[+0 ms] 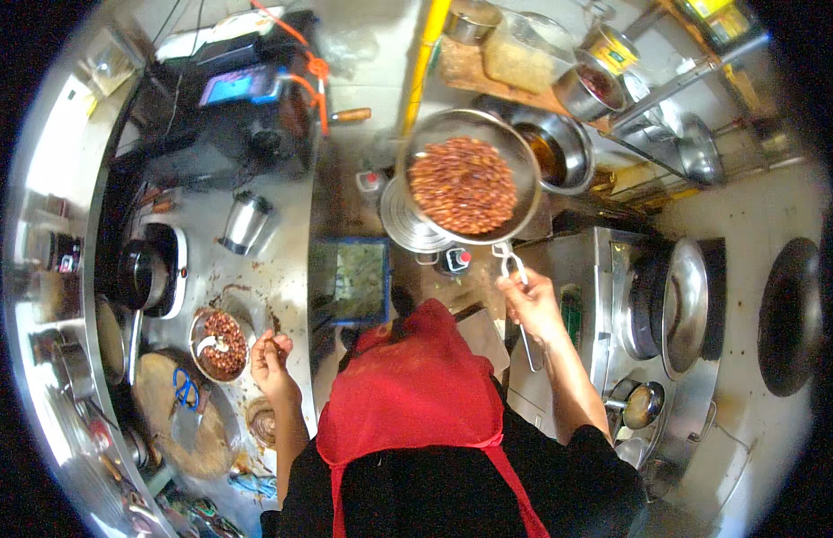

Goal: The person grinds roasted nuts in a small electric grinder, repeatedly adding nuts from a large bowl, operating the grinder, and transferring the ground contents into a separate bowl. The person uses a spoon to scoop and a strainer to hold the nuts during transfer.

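My right hand [532,304] is closed around the wire handle of a round metal strainer [534,202], raised in front of me. A heap of reddish-brown peanuts [463,185] fills the middle of the strainer. My left hand [271,355] is over the steel counter at the left with its fingers bent together; something small and brown shows at the fingertips, too small to name. Beside that hand stands a bowl [196,336] with more peanuts [233,343] and a whitish piece in it.
A round wooden chopping board [211,437] with a cleaver lies on the left counter, near a steel cup [247,222]. Behind the strainer is a steel basin [581,158] with brown liquid. Woks [685,309] stand on the right; a blue-rimmed crate [387,282] is low in front.
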`<state>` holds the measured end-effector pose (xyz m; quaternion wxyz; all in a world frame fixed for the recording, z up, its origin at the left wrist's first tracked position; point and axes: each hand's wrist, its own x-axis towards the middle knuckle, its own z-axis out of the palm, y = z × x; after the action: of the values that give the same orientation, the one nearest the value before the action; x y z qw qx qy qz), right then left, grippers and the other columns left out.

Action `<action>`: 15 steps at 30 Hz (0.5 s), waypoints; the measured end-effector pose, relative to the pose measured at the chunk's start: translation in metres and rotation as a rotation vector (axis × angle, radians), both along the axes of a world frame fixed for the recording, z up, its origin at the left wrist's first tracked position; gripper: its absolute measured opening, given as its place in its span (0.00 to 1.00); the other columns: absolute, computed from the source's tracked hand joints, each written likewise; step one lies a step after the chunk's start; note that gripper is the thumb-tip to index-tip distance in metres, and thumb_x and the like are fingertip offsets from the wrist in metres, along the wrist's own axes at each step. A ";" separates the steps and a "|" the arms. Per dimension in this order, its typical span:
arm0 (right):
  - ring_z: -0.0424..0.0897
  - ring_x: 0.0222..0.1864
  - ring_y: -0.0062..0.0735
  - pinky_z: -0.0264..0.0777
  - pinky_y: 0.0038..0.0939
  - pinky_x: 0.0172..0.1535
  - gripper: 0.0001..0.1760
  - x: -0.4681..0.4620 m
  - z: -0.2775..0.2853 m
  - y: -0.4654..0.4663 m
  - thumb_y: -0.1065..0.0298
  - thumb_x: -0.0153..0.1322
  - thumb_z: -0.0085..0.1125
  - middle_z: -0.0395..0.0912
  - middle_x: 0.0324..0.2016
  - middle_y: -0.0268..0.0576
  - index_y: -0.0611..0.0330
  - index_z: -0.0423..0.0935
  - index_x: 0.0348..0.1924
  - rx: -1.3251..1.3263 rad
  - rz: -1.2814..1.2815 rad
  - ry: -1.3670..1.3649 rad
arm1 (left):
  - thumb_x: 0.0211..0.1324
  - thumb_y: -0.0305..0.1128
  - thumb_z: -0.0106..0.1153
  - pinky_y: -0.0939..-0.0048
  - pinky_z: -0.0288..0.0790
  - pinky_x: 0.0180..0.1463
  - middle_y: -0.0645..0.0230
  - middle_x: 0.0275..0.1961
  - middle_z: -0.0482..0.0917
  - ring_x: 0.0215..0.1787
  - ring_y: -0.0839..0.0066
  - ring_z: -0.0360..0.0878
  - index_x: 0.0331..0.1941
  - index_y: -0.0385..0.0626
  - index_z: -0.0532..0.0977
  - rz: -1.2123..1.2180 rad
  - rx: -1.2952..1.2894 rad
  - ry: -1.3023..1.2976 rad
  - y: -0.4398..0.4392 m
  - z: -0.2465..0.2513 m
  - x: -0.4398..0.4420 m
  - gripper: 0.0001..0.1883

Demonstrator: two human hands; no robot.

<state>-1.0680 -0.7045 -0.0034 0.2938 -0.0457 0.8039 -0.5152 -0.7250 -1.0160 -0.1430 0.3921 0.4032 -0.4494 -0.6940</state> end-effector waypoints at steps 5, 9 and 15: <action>0.66 0.14 0.16 0.59 0.23 0.18 0.17 -0.039 0.009 0.039 0.56 0.78 0.68 0.71 0.15 0.27 0.53 0.75 0.29 -0.012 -0.262 0.007 | 0.79 0.34 0.54 0.69 0.82 0.55 0.64 0.44 0.86 0.45 0.74 0.85 0.57 0.39 0.77 -0.009 0.007 -0.039 0.005 0.008 -0.026 0.13; 0.66 0.14 0.18 0.60 0.24 0.19 0.19 -0.090 -0.005 0.063 0.54 0.79 0.67 0.71 0.15 0.29 0.52 0.73 0.28 -0.038 -0.327 -0.001 | 0.80 0.32 0.52 0.69 0.81 0.55 0.63 0.44 0.86 0.44 0.74 0.85 0.57 0.39 0.77 -0.038 0.015 -0.041 0.013 0.008 -0.039 0.12; 0.69 0.17 0.18 0.63 0.24 0.21 0.20 -0.179 -0.059 0.060 0.49 0.77 0.68 0.75 0.19 0.30 0.54 0.77 0.30 -0.012 -0.341 0.101 | 0.80 0.31 0.50 0.70 0.79 0.55 0.64 0.42 0.86 0.44 0.75 0.84 0.58 0.39 0.77 -0.030 0.007 -0.067 0.032 0.015 -0.054 0.12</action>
<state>-1.2470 -0.6440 -0.0626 0.1609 0.0638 0.8105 -0.5596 -0.7793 -0.9843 -0.1282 0.3650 0.4209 -0.4657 -0.6876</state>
